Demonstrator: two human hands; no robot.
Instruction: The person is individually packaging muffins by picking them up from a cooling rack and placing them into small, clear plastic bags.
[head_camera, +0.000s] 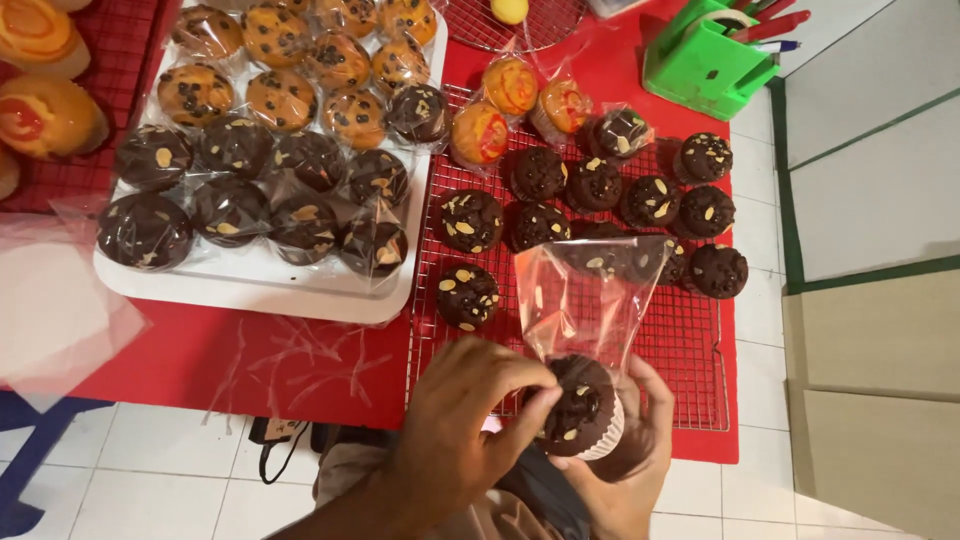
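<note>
We pinch a chocolate muffin with our left hand while our right hand cups its clear bag open above the wire rack.

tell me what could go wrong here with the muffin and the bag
1. The chocolate muffin sits only at the mouth of the clear plastic bag, pinched between the left hand and right hand; the almond and chip topping could smear or get knocked off against the film.
2. The hands work past the red table's edge, over the tiled floor; a slip would likely drop the muffin there.
3. The upright bag hangs over unwrapped muffins on the wire rack and might brush them.
</note>
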